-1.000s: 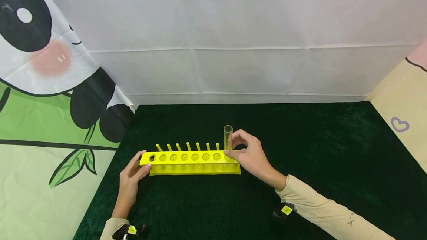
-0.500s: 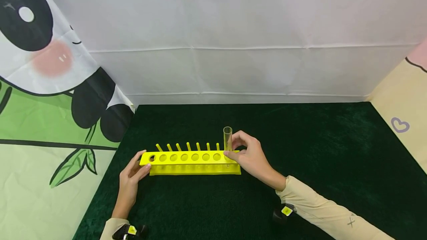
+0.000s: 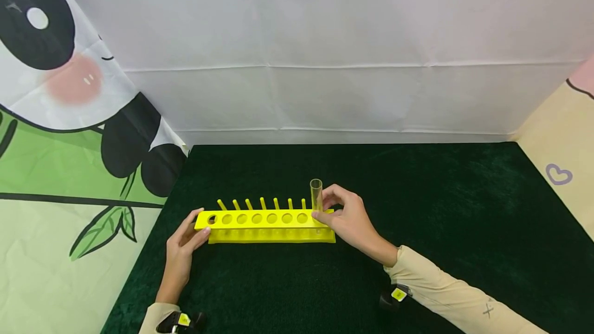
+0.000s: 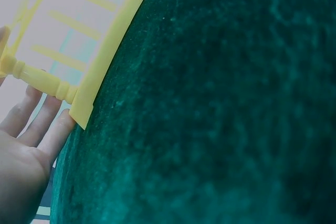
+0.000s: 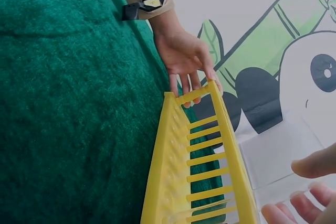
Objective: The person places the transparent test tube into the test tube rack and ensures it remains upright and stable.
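A yellow test tube rack (image 3: 271,236) stands on the dark green cloth, with a row of round holes along its top and slim pegs rising behind. At its left end my left hand (image 3: 181,251) grips the rack, thumb at the front and fingers round the end post (image 4: 42,81). A clear test tube (image 3: 316,192) stands upright in the rightmost hole, its upper part above the rack. My right hand (image 3: 351,220) pinches this tube just above the top plate, thumb in front. In the right wrist view, the tube's lower part (image 5: 215,207) shows faintly inside the rack.
Dark green cloth (image 3: 441,195) covers the table. A pale sheet (image 3: 301,97) hangs behind it. Printed cloths, one with a panda (image 3: 74,81), stand at the left and right sides. A small black device is strapped to each wrist.
The test tube has sunk slightly lower into the rightmost hole, and my right hand has come down a little with it. My left hand and the rack have stayed in place.
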Tool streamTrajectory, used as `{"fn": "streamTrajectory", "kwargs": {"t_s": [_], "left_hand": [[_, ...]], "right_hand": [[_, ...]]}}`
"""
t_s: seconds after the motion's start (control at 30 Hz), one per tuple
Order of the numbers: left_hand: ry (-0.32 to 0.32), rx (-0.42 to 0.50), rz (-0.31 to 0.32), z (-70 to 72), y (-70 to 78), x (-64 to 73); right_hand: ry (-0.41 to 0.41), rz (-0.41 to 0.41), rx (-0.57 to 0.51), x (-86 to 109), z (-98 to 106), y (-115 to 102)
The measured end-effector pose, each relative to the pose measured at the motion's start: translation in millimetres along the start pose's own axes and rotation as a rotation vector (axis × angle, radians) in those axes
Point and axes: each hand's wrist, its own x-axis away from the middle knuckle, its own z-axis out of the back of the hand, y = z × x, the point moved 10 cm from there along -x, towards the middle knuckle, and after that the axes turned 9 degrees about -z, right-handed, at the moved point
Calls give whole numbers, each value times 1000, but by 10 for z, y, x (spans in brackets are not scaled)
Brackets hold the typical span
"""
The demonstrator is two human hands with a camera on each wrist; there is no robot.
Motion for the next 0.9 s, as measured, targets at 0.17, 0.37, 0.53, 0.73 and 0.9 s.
{"fn": "streamTrajectory", "kwargs": {"t_s": [0.17,0.37,0.53,0.73,0.9], "left_hand": [[1,8,3,-11,5,-2],[3,15,9,-26,9,-1],[1,13,-2,-38,26,-9],[-1,17,-3,-47,37,0],[-7,7,-7,-53,30,2]], "right_hand": [[6,-9,10,-66,-9,193],[21,-13,19,-57,22,209],[33,-21,28,-62,32,233],[28,-30,26,-73,30,256],[29,-34,27,-78,32,273]]}}
